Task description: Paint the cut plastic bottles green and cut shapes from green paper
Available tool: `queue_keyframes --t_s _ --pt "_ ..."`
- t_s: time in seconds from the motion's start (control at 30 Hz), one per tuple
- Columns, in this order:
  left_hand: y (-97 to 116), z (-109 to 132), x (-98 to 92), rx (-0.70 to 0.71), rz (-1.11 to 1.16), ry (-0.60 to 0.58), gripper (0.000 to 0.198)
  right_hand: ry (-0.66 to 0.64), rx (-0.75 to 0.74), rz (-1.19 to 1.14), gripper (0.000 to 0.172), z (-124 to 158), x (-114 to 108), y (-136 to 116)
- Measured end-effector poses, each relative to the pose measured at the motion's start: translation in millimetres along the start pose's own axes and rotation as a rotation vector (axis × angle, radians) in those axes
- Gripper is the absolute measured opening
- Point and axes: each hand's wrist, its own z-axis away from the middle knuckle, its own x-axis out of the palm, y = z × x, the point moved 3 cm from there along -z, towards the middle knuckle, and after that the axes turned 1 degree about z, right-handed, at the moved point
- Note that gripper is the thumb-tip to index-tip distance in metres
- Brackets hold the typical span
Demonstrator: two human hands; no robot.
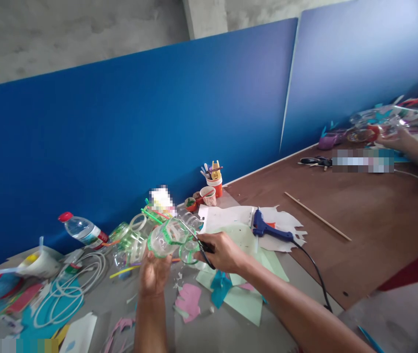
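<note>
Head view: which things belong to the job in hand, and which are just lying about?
Likely the job's:
- green-edged plastic piece, in left hand
- scissors, in right hand
- possibly glue gun

Apparently lying about:
- red-capped bottle
- white cable
- wooden stick

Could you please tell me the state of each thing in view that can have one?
Clear plastic piece: held up in the left hand
Scissors: gripped in the right hand, blade opening unclear
Red-capped bottle: cap on, tilted
White cable: loosely coiled
Blue glue gun: lying on its side, corded
Wooden stick: lying flat
Orange cup: upright, holding items
Pink scrap: irregular-edged
</note>
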Motion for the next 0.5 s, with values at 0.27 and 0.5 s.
queue_keyframes --t_s 0.27,0.5 --pt "-2.9 -1.6 3.4 -0.032 0.056 -0.029 0.062 0.008 0.029 0.031 0.020 -2.2 3.0 9.5" --pt "-5.3 -4.1 10.4 0.009 0.032 -0.026 0.060 -0.001 0.007 0.064 0.024 -5.7 -0.9 15.4"
